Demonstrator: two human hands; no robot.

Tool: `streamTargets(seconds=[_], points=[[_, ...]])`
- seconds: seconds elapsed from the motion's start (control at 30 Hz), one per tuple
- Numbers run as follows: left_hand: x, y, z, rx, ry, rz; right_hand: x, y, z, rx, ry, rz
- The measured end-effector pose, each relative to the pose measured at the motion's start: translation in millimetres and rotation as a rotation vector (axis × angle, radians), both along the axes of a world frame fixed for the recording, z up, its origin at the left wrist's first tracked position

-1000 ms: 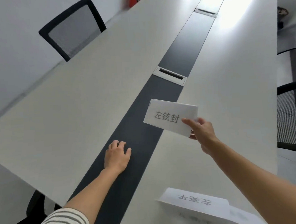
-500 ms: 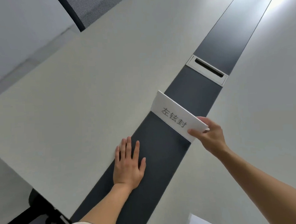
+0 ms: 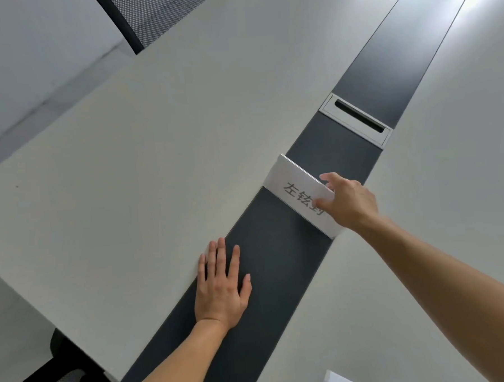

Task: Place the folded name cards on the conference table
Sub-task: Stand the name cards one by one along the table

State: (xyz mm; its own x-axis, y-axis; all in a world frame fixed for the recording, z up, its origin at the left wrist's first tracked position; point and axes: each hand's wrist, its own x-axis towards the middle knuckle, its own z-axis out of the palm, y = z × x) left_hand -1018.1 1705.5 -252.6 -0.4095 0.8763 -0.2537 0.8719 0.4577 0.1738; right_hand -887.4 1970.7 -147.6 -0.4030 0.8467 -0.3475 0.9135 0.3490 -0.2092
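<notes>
White name card (image 3: pixel 295 185), pinched at its top fold by right hand (image 3: pixel 350 203), across dark strip (image 3: pixel 277 248) of conference table (image 3: pixel 156 166), just short of cable slot (image 3: pixel 358 119); left hand (image 3: pixel 221 289) flat, fingers straight, on strip toward near edge; risk of splaying flat if released unevenly.

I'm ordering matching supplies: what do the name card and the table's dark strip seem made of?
Name card: white paper or thin card, matte, holding a crisp fold with printed characters. Dark strip: probably laminate or painted panel, smooth and matte, with no visible grain.
</notes>
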Motion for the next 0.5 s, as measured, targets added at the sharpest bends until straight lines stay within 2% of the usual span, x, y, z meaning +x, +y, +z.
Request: streamTargets(seconds=[0.37, 0.5], points=[[0, 0, -3, 0.024, 0.012, 0.003, 8, 11, -1, 0.092, -0.03, 0.045], [-1, 0, -3, 0.023, 0.019, -0.002, 9, 13, -5, 0.066, -0.041, 0.026]])
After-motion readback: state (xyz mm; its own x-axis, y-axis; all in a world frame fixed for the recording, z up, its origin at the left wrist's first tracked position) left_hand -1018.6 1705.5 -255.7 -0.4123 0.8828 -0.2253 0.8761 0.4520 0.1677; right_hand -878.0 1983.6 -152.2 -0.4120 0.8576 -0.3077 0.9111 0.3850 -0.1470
